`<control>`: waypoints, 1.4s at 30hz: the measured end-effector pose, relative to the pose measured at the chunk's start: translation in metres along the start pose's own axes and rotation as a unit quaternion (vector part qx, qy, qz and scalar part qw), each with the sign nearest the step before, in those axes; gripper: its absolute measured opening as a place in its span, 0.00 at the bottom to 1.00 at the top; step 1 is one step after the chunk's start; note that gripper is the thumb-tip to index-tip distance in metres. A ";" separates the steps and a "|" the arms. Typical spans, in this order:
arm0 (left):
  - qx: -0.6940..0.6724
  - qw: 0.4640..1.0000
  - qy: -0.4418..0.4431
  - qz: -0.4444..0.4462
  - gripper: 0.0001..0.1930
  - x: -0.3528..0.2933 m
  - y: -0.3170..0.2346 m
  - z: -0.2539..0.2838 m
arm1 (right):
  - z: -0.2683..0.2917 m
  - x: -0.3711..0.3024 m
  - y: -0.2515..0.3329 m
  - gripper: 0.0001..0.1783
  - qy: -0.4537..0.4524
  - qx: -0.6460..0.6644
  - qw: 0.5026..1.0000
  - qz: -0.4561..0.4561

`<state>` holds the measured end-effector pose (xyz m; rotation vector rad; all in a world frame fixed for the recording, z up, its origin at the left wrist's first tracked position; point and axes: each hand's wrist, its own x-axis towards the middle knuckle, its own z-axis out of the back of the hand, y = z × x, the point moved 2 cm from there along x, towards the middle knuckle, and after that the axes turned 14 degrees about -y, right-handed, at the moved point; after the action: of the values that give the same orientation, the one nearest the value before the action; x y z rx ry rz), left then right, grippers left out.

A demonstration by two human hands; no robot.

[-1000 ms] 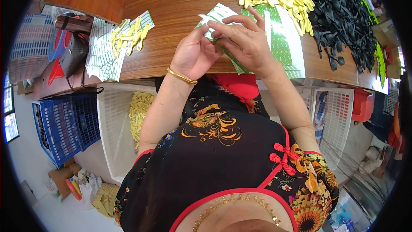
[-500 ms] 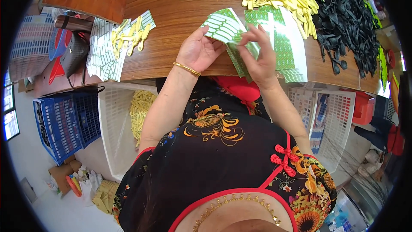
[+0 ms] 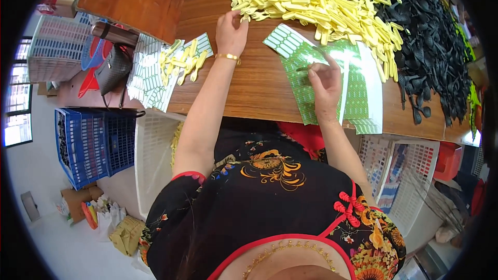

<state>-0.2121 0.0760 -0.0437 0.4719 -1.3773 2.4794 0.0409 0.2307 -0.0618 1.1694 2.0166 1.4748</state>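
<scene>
My left hand reaches over the table to the near left edge of a pile of yellow plastic forks. Its thumb and fingers close around one small yellow fork. Above the green sticker sheets, my right hand pinches a thin, dark green sticker strip between thumb and forefinger. A green sheet with white-outlined oblong labels lies beneath and to the left of that hand, overlapping other green sheets. The palm side of my left hand is hidden.
Black textured utensils are heaped at the right. More label sheets bear several yellow forks at the left, beside a dark bag. A wooden board stands at the back left. White crates sit below the table edge.
My left hand has left the label sheet and moved away to the fork pile. The sheet now lies on the table. My right hand has come away from it with a strip pinched.
</scene>
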 end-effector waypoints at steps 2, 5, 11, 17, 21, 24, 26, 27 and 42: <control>0.076 0.996 0.009 -0.056 0.24 0.024 -0.007 -0.020 | 0.000 -0.001 0.000 0.31 0.005 -0.002 1.000 -0.015; 0.197 0.972 0.095 -0.082 0.33 0.060 0.003 -0.052 | -0.004 -0.001 -0.005 0.31 0.035 -0.026 0.999 0.012; 0.189 0.963 0.102 -0.164 0.27 0.001 -0.003 -0.057 | -0.004 -0.004 -0.004 0.30 0.030 -0.070 0.996 0.039; 0.110 0.968 0.074 -0.212 0.28 -0.092 -0.016 0.006 | -0.004 -0.004 0.002 0.30 0.019 -0.042 0.998 0.044; 0.107 0.977 0.084 -0.165 0.25 -0.116 -0.024 0.027 | -0.002 -0.002 0.004 0.30 0.017 -0.022 0.998 0.062; 0.114 0.971 0.061 -0.200 0.24 -0.119 -0.031 0.039 | -0.001 -0.005 0.002 0.29 -0.005 0.003 0.998 0.064; 0.111 0.970 0.066 -0.205 0.24 -0.119 -0.028 0.044 | 0.001 -0.006 0.006 0.29 -0.009 0.019 0.998 0.063; 0.113 0.968 0.090 -0.205 0.24 -0.120 -0.026 0.046 | 0.000 -0.007 0.010 0.29 -0.011 0.036 0.998 0.059; -0.044 0.996 0.053 -0.064 0.17 -0.116 -0.042 0.069 | -0.029 -0.035 0.039 0.28 -0.038 0.194 0.970 -0.143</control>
<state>-0.0796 0.0300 -0.0235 0.3913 -1.3634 2.2961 0.0563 0.1896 -0.0217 0.9954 2.3695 0.9104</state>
